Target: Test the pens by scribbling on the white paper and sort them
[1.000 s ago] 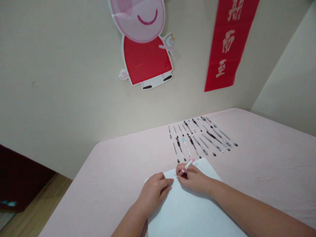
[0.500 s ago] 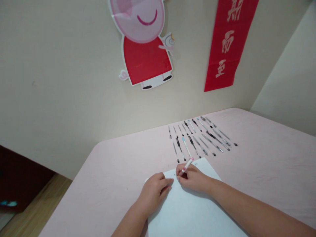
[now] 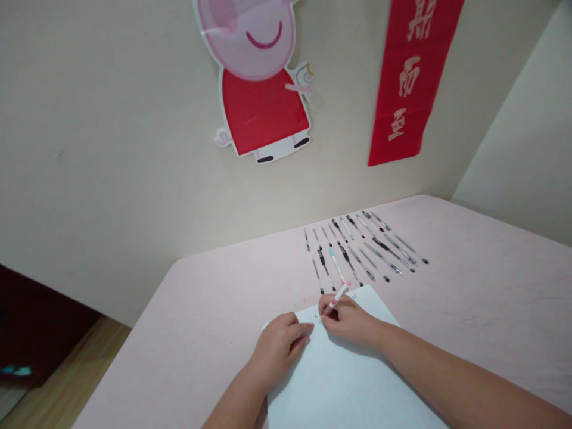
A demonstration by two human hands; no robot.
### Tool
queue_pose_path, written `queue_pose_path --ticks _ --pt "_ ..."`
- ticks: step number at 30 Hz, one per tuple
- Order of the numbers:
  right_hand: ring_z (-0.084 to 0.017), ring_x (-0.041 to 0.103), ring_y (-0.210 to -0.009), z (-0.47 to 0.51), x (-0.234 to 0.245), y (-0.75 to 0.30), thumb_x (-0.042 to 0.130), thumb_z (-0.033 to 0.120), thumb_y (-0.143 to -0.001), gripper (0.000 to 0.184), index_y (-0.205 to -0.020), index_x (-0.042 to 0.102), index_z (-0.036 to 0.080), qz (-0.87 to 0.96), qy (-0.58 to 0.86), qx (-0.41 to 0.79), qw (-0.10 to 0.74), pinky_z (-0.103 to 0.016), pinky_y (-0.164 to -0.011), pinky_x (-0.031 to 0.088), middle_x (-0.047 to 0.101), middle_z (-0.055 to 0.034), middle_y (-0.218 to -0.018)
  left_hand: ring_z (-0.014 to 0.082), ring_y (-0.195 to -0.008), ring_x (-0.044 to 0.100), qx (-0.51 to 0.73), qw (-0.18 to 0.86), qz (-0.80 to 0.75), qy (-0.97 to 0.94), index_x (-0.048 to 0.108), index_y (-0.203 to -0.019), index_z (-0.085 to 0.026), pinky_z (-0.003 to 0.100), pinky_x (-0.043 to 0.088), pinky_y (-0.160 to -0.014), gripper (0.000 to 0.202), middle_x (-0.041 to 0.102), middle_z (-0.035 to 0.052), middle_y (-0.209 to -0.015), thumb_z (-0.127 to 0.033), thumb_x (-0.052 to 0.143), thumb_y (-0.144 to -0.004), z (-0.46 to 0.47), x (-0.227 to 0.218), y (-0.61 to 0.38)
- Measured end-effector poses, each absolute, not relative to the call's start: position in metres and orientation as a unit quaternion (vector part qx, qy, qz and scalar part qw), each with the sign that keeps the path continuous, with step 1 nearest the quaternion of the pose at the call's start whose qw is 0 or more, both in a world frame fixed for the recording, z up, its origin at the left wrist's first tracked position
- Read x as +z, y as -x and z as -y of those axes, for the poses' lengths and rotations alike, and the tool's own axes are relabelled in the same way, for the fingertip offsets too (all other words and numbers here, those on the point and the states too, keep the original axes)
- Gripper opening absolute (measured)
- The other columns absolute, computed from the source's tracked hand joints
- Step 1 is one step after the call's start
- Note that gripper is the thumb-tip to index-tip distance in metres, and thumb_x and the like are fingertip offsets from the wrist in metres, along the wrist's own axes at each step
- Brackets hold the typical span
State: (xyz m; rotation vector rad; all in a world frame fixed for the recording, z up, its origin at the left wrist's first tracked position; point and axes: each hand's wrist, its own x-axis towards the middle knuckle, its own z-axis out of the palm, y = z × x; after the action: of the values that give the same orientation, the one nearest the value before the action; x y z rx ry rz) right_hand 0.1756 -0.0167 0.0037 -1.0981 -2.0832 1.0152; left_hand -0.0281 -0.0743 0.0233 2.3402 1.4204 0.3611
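Observation:
My right hand is closed on a white pen with pink marks, its tip down near the top edge of a white sheet of paper. Small writing shows on the sheet beside the pen. My left hand rests on the sheet's upper left corner with its fingers curled loosely and pressed down on the paper. Beyond the sheet, several pens lie side by side in rows on the pink table.
A cartoon pig cut-out and a red banner with white characters hang on the beige wall behind the table. The table's left edge drops to a wooden floor and dark furniture.
The view has shifted very slightly. My hands and the pen stay in nearly the same place on the paper.

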Motion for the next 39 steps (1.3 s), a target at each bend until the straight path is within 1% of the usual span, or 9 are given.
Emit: queue_pose_path --ticks 6,10,14,16,20,23,26,31,39 --pt "-0.013 0.05 -0.06 0.012 0.003 -0.176 0.051 0.016 -0.076 0.005 -0.076 0.056 0.018 0.734 0.405 0.434 0.331 -0.023 -0.056 0.038 0.055 0.0025 -0.064 0.0178 -0.082 0.057 0.133 0.195 -0.504 -0.831 0.065 -0.112 -0.028 0.028 0.042 -0.073 0.026 0.06 0.0042 -0.09 -0.028 0.051 -0.09 0.073 0.022 0.028" --pt "-0.013 0.053 -0.066 0.014 0.004 -0.177 0.049 0.014 -0.079 0.013 -0.084 0.06 0.019 0.751 0.405 0.368 0.371 -0.023 -0.06 0.04 0.06 0.001 -0.072 0.0176 -0.082 0.056 0.132 0.196 -0.507 -0.829 0.066 -0.11 -0.027 0.028 0.041 -0.073 0.026 0.06 0.0041 -0.089 -0.027 0.051 -0.089 0.074 0.024 0.028" --pt "-0.015 0.058 -0.078 0.009 -0.007 -0.177 0.051 0.01 -0.078 0.025 -0.097 0.063 0.019 0.775 0.362 0.317 0.409 -0.026 -0.071 0.045 0.065 -0.0036 -0.088 0.0177 -0.083 0.056 0.13 0.201 -0.511 -0.825 0.065 -0.109 -0.027 0.028 0.041 -0.073 0.025 0.06 0.0041 -0.09 -0.026 0.052 -0.088 0.076 0.028 0.027" --pt "-0.016 0.058 -0.078 0.006 -0.013 -0.178 0.051 0.009 -0.077 0.03 -0.103 0.064 0.019 0.782 0.342 0.301 0.425 -0.028 -0.073 0.046 0.064 -0.0039 -0.088 0.0176 -0.082 0.056 0.129 0.208 -0.516 -0.821 0.065 -0.108 -0.026 0.028 0.041 -0.073 0.024 0.06 0.0041 -0.09 -0.025 0.053 -0.087 0.077 0.031 0.027" --pt "-0.015 0.058 -0.075 0.005 -0.012 -0.179 0.052 0.006 -0.077 0.038 -0.109 0.064 0.021 0.784 0.32 0.299 0.44 -0.027 -0.07 0.046 0.061 -0.0015 -0.082 0.0169 -0.082 0.055 0.152 0.228 -0.521 -0.808 0.066 -0.092 -0.021 0.027 0.04 -0.071 0.014 0.06 0.0038 -0.089 -0.021 0.053 -0.085 0.081 0.037 0.021" --pt "-0.015 0.057 -0.076 0.009 -0.005 -0.179 0.05 0.005 -0.078 0.043 -0.115 0.062 0.022 0.79 0.322 0.299 0.427 -0.027 -0.071 0.046 0.06 -0.0022 -0.084 0.0159 -0.078 0.054 0.177 0.253 -0.528 -0.791 0.06 -0.083 -0.019 0.026 0.04 -0.07 0.007 0.061 0.0028 -0.085 -0.017 0.053 -0.083 0.085 0.042 0.012" --pt "-0.016 0.057 -0.079 0.012 0.001 -0.179 0.046 0.005 -0.082 0.041 -0.117 0.061 0.021 0.79 0.336 0.298 0.417 -0.03 -0.075 0.046 0.061 -0.0048 -0.088 0.0161 -0.077 0.054 0.186 0.284 -0.531 -0.777 0.058 -0.088 -0.019 0.026 0.041 -0.071 0.007 0.061 0.0029 -0.085 -0.019 0.053 -0.083 0.089 0.046 0.003" --pt "-0.016 0.057 -0.08 0.013 0.007 -0.178 0.046 0.002 -0.079 0.044 -0.116 0.062 0.02 0.787 0.353 0.311 0.399 -0.03 -0.076 0.046 0.061 -0.0045 -0.087 0.0166 -0.081 0.055 0.192 0.341 -0.467 -0.793 0.048 -0.12 -0.024 0.028 0.042 -0.076 0.033 0.063 0.0038 -0.098 -0.029 0.052 -0.088 0.094 0.047 -0.006" --pt "-0.016 0.057 -0.08 0.012 0.006 -0.179 0.045 0.003 -0.078 0.045 -0.116 0.062 0.02 0.784 0.351 0.3 0.416 -0.03 -0.076 0.046 0.06 -0.0044 -0.087 0.0158 -0.076 0.054 0.259 0.386 -0.449 -0.763 0.051 -0.104 -0.02 0.026 0.042 -0.069 0.025 0.059 0.0048 -0.09 -0.037 0.054 -0.086 0.092 0.049 -0.021"
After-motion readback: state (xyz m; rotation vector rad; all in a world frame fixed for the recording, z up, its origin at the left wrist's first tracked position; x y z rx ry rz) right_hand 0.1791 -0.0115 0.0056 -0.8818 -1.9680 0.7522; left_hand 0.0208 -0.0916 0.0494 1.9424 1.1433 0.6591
